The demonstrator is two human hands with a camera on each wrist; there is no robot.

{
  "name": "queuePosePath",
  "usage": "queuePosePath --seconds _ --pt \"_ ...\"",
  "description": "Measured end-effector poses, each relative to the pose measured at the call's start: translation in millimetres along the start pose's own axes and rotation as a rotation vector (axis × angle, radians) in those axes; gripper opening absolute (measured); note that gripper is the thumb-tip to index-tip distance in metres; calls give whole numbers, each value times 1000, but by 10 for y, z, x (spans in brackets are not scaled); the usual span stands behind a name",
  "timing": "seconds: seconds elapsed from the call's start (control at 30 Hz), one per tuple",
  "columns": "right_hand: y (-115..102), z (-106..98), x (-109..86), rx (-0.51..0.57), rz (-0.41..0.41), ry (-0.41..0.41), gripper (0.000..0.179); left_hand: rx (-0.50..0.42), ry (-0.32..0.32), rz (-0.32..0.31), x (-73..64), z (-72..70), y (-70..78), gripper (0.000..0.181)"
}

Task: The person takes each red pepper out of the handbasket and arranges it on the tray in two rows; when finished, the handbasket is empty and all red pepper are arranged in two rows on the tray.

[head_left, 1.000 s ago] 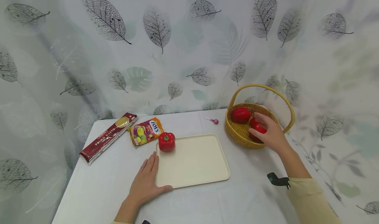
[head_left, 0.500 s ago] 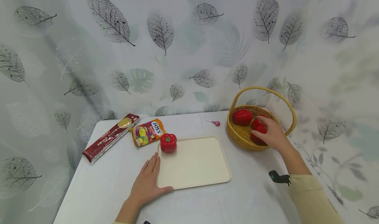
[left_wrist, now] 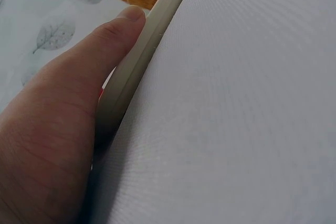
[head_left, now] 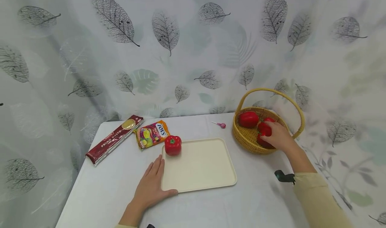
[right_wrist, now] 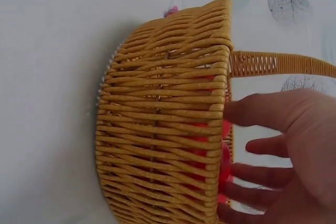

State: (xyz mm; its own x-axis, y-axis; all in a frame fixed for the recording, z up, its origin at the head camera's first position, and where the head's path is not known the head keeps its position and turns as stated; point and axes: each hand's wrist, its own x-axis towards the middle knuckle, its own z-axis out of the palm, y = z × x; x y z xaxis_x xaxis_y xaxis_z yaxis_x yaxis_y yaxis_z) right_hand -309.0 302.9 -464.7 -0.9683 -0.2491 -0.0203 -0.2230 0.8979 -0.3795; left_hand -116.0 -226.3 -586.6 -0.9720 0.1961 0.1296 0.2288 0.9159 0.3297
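Note:
At the right, my right hand reaches into a yellow wicker basket. Its thumb and fingers curve round a red bell pepper there; in the right wrist view the thumb lies at the basket rim and the pepper is partly hidden by the weave. Other red fruits or vegetables lie beside it, among them a smooth red one. With straight fingers, my left hand lies against the left edge of a cream tray, its thumb along the front edge. A red bell pepper stands on the tray's back left corner.
Behind the tray at left lie an orange candy bag and a long dark red packet. A small pink lollipop lies left of the basket. The basket's handle arches above the right hand. A leaf-patterned curtain stands behind the table.
My right hand has sunk slightly farther into the basket round the pepper. The left hand and tray have stayed together; the whole view has shifted a little.

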Motion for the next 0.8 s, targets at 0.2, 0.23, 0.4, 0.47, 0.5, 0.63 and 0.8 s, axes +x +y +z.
queuePosePath --seconds 0.2,0.23,0.4,0.47,0.5,0.63,0.8 --pt "11 38 82 -47 29 -38 75 -17 -35 -17 2 -8 -9 142" --pt "2 36 87 -50 37 -40 75 -19 -39 -18 3 -9 -10 142" --pt "-39 20 90 -61 70 -44 77 -15 -56 -33 12 -10 1 143" --pt "-44 16 86 -68 74 -43 78 -15 -55 -36 16 -9 6 143" --pt "-46 14 84 -70 75 -43 78 -16 -53 -37 17 -10 9 143" --pt "-40 20 78 -70 82 -52 78 -18 -47 -33 20 -8 6 143" --pt "-36 35 75 -76 75 -68 79 -13 -51 -40 20 4 -13 144"
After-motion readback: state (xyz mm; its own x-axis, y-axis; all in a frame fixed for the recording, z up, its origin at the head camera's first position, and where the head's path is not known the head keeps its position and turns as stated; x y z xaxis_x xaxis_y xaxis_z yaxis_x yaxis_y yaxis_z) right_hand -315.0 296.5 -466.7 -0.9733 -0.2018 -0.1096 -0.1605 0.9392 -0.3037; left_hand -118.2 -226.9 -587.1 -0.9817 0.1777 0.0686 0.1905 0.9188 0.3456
